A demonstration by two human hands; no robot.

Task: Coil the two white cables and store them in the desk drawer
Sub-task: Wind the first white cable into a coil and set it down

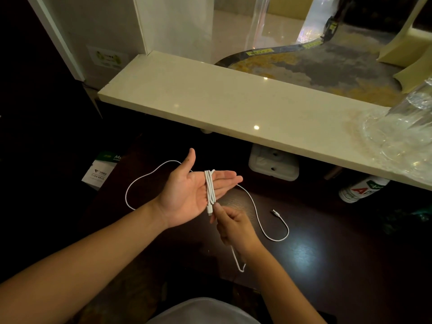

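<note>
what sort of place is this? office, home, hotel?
Likely a hotel room, not certain: dark wooden desk below a pale stone ledge, a socket plate under the ledge, a printed leaflet at the desk's left edge.

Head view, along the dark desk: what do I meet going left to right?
Green-and-white box → left hand, open, with the white cable wound round it → right hand pinching the cable → the cable's loose plug end → labelled bottle. The socket block overlaps the plug's span, so it is left out.

Cable point(209, 188) partly hidden behind left hand point(184, 195); bottle point(360, 190) half under shelf point(233, 106).
</note>
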